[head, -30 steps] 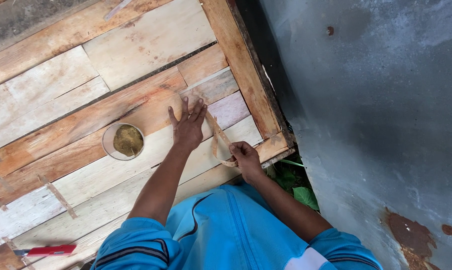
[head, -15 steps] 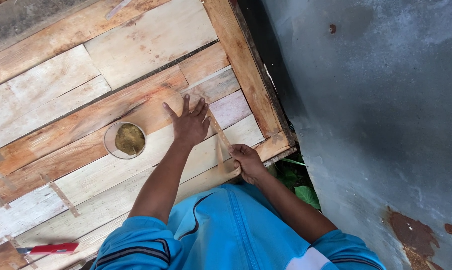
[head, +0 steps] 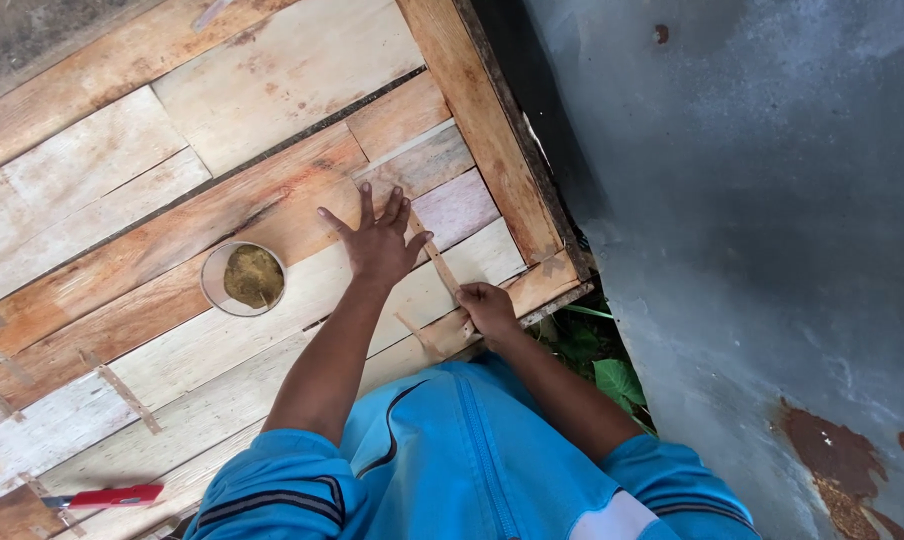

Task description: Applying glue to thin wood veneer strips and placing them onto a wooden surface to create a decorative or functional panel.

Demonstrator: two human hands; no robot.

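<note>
My left hand lies flat with fingers spread on the wooden plank panel, pressing the upper end of a thin wooden strip. My right hand is closed around the lower end of that strip, near the panel's front corner. The strip runs diagonally between both hands. A second short strip lies just left of my right hand. A round clear container holding brownish stuff stands on the planks left of my left hand.
A thick wooden frame beam borders the panel on the right. Beyond it rises a grey wall with rust spots. Green leaves grow in the gap. A red-handled tool lies at bottom left, with several thin strips nearby.
My left hand has shifted slightly along the strip with its fingers spread wider. My right hand has stayed on the strip's lower end.
</note>
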